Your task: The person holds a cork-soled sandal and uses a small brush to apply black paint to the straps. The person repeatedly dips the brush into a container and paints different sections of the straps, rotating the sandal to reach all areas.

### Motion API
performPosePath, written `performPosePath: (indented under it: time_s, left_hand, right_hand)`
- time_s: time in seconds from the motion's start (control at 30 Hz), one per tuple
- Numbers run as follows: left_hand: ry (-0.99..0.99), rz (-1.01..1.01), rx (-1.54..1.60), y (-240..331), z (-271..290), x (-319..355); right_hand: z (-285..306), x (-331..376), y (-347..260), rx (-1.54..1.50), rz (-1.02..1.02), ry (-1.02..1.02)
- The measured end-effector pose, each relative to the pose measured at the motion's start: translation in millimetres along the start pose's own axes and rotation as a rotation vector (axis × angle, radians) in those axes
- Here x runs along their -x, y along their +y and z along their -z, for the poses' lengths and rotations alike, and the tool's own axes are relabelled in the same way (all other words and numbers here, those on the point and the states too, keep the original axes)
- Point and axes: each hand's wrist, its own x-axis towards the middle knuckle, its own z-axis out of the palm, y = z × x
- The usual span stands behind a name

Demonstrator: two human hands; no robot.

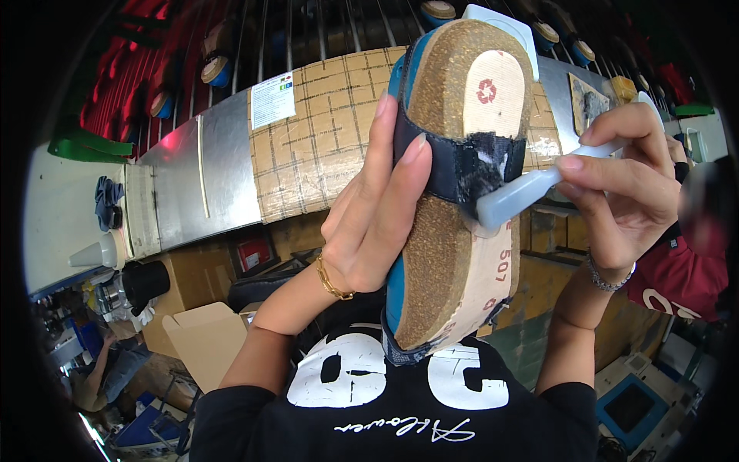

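Note:
In front of me a sandal is held up with its cork underside facing the camera; blue shows along its edge. A dark navy strap wraps onto the underside, its end smeared black and whitish beside a pale fabric strip. My left hand is closed round the sandal's left side, with fingertips at the strap. Between the thumb and fingers of my right hand is a pale plastic brush. Its broad end lies against the underside at the strap end; its bristles are mostly hidden.
Behind the sandal, a cardboard sheet covers part of a metal bench. Further off, several sandals sit on a rack of metal bars. Someone in a maroon shirt is at the right. An opened cardboard box stands lower left.

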Motion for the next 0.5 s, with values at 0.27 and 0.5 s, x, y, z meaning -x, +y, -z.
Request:
performPosePath:
  time_s: [0.27, 0.5]
  left_hand:
    - [0.043, 0.083, 0.348, 7, -1, -9]
    - [0.313, -0.317, -0.244, -12, 4, -18]
  right_hand:
    - [-13, -2, 2, -0.202, -0.13, 0.086]
    - [-22, 11, -16, -0.259, -0.226, 0.115]
